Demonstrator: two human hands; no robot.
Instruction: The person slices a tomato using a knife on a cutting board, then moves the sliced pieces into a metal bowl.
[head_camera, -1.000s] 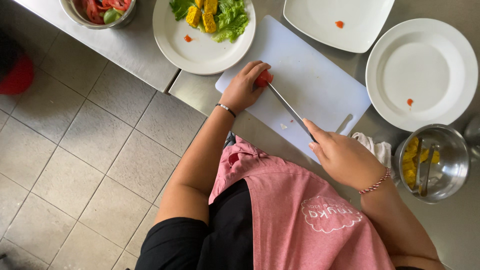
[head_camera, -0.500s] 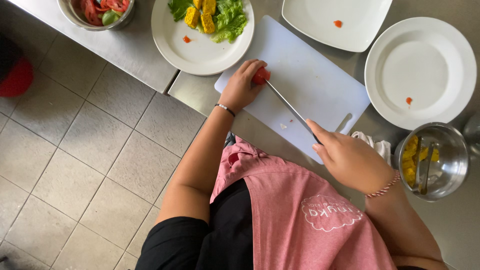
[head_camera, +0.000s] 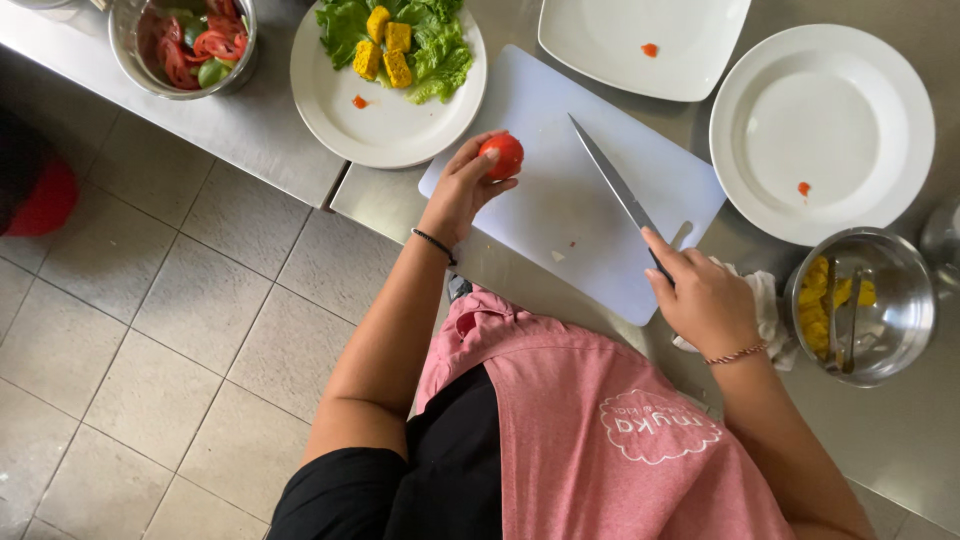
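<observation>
My left hand (head_camera: 462, 190) grips a small red tomato (head_camera: 503, 153) at the left edge of a white cutting board (head_camera: 560, 210). My right hand (head_camera: 703, 297) holds a long kitchen knife (head_camera: 612, 184) by its handle at the board's right side. The blade lies over the board and points away from me, apart from the tomato. A thin dark band circles my left wrist, a beaded bracelet my right.
On the steel counter (head_camera: 250, 125) stand a round plate (head_camera: 385, 125) with lettuce and yellow cubes, a metal bowl of cut tomato (head_camera: 190, 45), a square white plate (head_camera: 640, 45), a round white plate (head_camera: 820, 130), and a metal bowl with yellow pieces and tongs (head_camera: 860, 305). Crumpled cloth (head_camera: 765, 305) lies by my right hand. Tiled floor at left.
The knife has drawn back from the tomato: its tip was against it, now the blade lies to the right, apart. My left hand has turned the tomato up in its fingers.
</observation>
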